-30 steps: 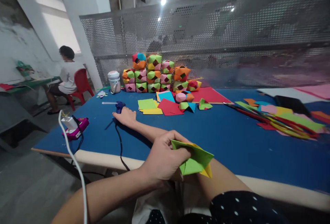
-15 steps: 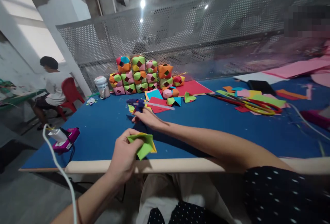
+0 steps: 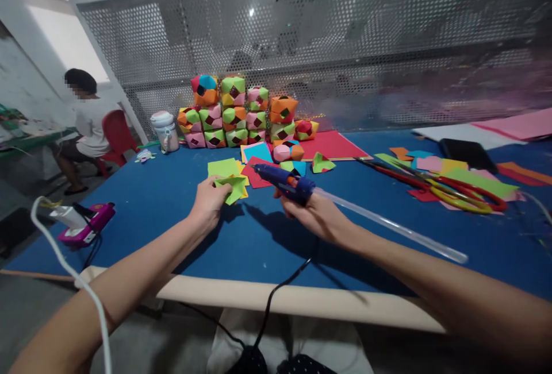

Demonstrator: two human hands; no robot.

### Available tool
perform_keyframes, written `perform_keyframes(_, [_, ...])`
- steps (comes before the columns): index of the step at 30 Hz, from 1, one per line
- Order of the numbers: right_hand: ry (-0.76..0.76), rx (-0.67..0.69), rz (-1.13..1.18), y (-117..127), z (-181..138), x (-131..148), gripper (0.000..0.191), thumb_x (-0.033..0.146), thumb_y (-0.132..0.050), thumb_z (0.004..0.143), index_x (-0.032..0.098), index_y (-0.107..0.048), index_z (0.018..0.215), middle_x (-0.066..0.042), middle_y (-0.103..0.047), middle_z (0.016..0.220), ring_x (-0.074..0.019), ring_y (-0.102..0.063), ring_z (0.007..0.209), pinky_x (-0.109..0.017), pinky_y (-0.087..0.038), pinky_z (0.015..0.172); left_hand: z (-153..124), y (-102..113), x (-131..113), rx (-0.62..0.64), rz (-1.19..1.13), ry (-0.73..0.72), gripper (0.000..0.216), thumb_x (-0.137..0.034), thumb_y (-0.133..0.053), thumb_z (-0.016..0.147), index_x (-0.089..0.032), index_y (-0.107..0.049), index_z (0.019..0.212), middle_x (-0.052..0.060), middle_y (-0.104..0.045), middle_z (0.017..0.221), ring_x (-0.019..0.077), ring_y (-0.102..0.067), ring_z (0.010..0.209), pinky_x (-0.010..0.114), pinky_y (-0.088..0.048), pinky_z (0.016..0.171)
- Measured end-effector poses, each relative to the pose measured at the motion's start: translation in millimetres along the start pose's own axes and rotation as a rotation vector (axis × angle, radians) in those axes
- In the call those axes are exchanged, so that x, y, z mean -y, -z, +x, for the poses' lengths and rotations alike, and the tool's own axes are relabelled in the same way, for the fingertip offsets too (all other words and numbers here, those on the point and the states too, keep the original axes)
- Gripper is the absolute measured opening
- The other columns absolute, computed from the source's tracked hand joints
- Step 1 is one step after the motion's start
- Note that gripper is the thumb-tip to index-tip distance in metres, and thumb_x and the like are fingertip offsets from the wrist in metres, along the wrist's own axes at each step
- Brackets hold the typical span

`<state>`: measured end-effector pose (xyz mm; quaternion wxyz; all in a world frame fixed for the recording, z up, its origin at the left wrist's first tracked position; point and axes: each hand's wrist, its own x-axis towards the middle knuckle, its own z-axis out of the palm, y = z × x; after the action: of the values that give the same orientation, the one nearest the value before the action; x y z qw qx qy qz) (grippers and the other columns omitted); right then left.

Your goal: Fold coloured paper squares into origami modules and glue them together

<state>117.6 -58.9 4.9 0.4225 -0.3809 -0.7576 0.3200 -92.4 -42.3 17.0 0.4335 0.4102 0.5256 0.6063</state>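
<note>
My left hand [image 3: 207, 201] pinches a folded green and yellow paper piece [image 3: 233, 185] above the blue table [image 3: 181, 236]. My right hand [image 3: 317, 213] grips a blue glue gun [image 3: 284, 181], nozzle pointing left toward the paper piece. A long clear glue stick [image 3: 388, 224] juts out of the gun's back to the right. The gun's black cord [image 3: 276, 299] hangs over the table's front edge.
Stacked colourful paper cubes [image 3: 241, 112] stand at the back by a perforated metal screen [image 3: 302, 46]. Loose coloured sheets [image 3: 254, 158], red-handled scissors [image 3: 452, 193], a white jar [image 3: 164, 131] and a pink glue gun [image 3: 84, 227] lie on the table. Another person [image 3: 88, 121] sits far left.
My right hand lifted the blue glue gun from the table and drew it toward me. My left hand carried the folded paper forward over the table, close to the gun's nozzle.
</note>
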Motion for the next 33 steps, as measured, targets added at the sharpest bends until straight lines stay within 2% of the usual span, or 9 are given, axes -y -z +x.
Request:
perform_keyframes(4, [-0.035,-0.058,0.040,-7,1,-8,0.020,0.035,-0.051,0.081,0.018,-0.058,0.087,-0.002,-0.056,0.066,-0.0150,-0.052,0.057,-0.028,-0.042,0.053,1,-18,13,0.056,0.009,0.021,0.019,-0.009,-0.056,0.053,-0.014,-0.057,0.071,0.000,-0.060,0.059,0.0129,-0.057,0.048,0.024,-0.045,0.046])
perform_keyframes(9, [-0.099,-0.138,0.088,-9,9,-8,0.018,0.035,-0.053,0.082,0.018,-0.056,0.074,0.000,-0.056,0.061,-0.0136,-0.050,0.056,-0.027,-0.041,0.054,-16,-29,24,0.128,0.020,0.075,0.016,-0.011,-0.059,0.057,-0.015,-0.056,0.072,-0.001,-0.060,0.063,0.0115,-0.057,0.053,0.023,-0.045,0.053])
perform_keyframes(14, [-0.083,-0.144,0.134,-12,10,-7,0.015,0.031,-0.060,0.076,0.017,-0.058,0.076,0.001,-0.055,0.066,-0.0123,-0.048,0.060,-0.025,-0.040,0.055,-32,-31,22,0.183,0.043,0.135,0.016,-0.012,-0.062,0.057,-0.015,-0.055,0.071,-0.003,-0.057,0.061,0.0099,-0.054,0.054,0.021,-0.042,0.053])
perform_keyframes(18, [-0.122,-0.134,0.111,-13,5,-4,0.015,0.028,-0.058,0.075,0.015,-0.059,0.080,0.000,-0.057,0.069,-0.0137,-0.050,0.063,-0.027,-0.042,0.058,-38,-32,19,0.223,0.054,0.108,0.017,-0.013,-0.063,0.059,-0.016,-0.055,0.072,-0.003,-0.057,0.063,0.0089,-0.052,0.054,0.020,-0.039,0.053])
perform_keyframes(28, [-0.109,-0.158,0.088,-13,5,-1,0.010,0.025,-0.056,0.075,0.016,-0.056,0.072,0.003,-0.052,0.064,-0.0111,-0.045,0.059,-0.024,-0.039,0.055,-43,-33,21,0.186,0.042,0.062,0.016,-0.012,-0.065,0.060,-0.016,-0.058,0.073,-0.003,-0.058,0.065,0.0081,-0.052,0.056,0.020,-0.039,0.055])
perform_keyframes(33, [-0.127,-0.163,0.067,-14,3,-3,0.012,0.028,-0.056,0.076,0.015,-0.057,0.075,0.002,-0.053,0.064,-0.0117,-0.046,0.059,-0.024,-0.039,0.055,-43,-34,23,0.257,-0.048,0.092,0.026,-0.022,-0.071,0.064,-0.014,-0.066,0.089,0.003,-0.067,0.081,0.0122,-0.059,0.069,0.024,-0.045,0.066])
